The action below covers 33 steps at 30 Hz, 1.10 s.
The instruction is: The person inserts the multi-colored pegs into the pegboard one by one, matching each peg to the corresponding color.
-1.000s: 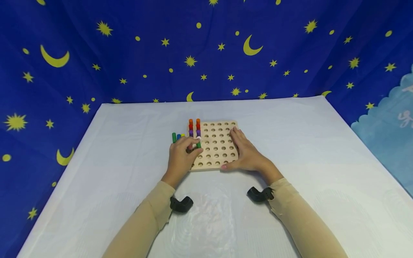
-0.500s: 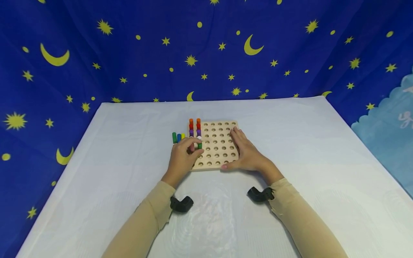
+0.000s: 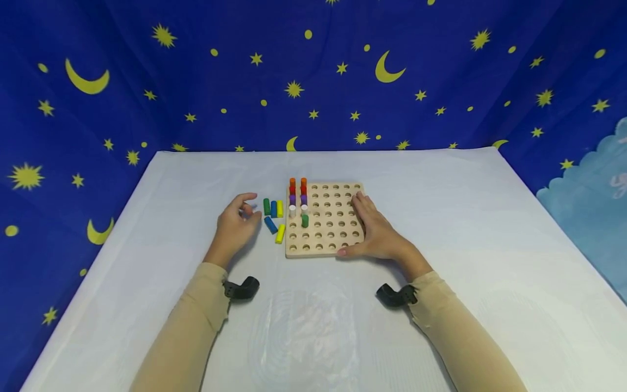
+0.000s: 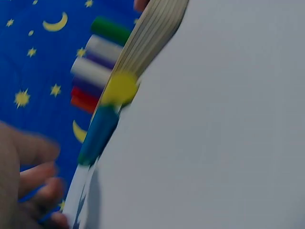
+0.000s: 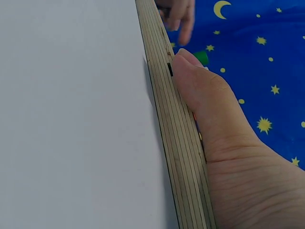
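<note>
My left hand (image 3: 236,227) hovers left of the loose pegs, thumb and index finger apart, nothing between them. Close to its fingertips lie a green peg (image 3: 266,207), two blue pegs (image 3: 270,225) and two yellow pegs (image 3: 280,234). The wooden pegboard (image 3: 323,251) carries two columns of upright pegs at its left side: orange, red, purple and white in both. A green peg (image 3: 305,221) stands below the white one in the second column. My right hand (image 3: 374,231) rests against the board's right side, its thumb at the front edge, as the right wrist view shows too.
A white cover (image 3: 441,207) lies over the table. Behind it hangs a blue curtain (image 3: 225,71) with yellow moons and stars. Each wrist bears a black curved mount (image 3: 242,288).
My left hand has let go of the green peg, which stands in the board, and has moved left past the loose pegs. My right hand stays at the board.
</note>
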{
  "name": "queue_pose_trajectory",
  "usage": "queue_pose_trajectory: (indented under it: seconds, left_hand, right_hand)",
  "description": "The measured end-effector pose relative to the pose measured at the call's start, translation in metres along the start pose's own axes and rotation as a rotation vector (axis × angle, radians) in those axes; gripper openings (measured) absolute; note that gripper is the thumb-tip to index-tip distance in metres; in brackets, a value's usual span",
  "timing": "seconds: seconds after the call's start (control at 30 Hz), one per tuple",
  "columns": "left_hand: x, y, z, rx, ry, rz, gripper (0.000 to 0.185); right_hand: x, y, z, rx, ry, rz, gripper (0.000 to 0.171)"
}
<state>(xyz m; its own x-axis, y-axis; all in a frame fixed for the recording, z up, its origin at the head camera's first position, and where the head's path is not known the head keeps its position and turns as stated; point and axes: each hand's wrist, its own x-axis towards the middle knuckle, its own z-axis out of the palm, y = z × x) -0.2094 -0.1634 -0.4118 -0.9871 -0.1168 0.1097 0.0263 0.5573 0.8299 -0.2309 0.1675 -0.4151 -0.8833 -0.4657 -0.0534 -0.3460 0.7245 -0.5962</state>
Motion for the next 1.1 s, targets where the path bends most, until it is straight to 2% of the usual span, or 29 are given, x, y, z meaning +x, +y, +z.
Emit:
queue_pose_trajectory:
  seconds: [0.1, 0.3, 0.47, 0.57, 0.7, 0.8, 0.93, 1.1]
  left_hand:
    - [0.004, -0.004, -0.007, 0.101, -0.100, -0.065, 0.048]
    - [0.020, -0.002, -0.007, 0.189, -0.199, -0.057, 0.051]
    - [0.032, 0.000, -0.010, 0.221, -0.300, -0.110, 0.056]
    - [0.037, 0.002, -0.011, 0.217, -0.336, -0.134, 0.056]
    - [0.040, 0.002, -0.009, 0.208, -0.333, -0.130, 0.051]
    - [0.041, 0.000, -0.006, 0.206, -0.303, -0.093, 0.048]
    - [0.041, -0.003, -0.001, 0.153, -0.253, -0.045, 0.045]
    - [0.039, -0.003, 0.002, 0.080, -0.194, -0.068, 0.044]
  right_hand:
    - [0.001, 0.001, 0.001, -0.001, -0.002, 0.001, 0.143]
    - [0.000, 0.002, -0.001, 0.003, 0.002, -0.003, 0.141]
    - [0.001, 0.000, 0.001, 0.002, -0.013, -0.005, 0.141]
    - [0.001, 0.000, 0.001, -0.002, -0.008, 0.000, 0.141]
    - [0.001, 0.000, 0.000, -0.008, -0.003, -0.001, 0.141]
    - [0.001, -0.001, 0.000, -0.008, -0.009, -0.003, 0.141]
    - [0.001, -0.001, -0.001, -0.012, -0.013, 0.003, 0.141]
    - [0.002, 0.000, -0.001, -0.017, -0.010, 0.000, 0.140]
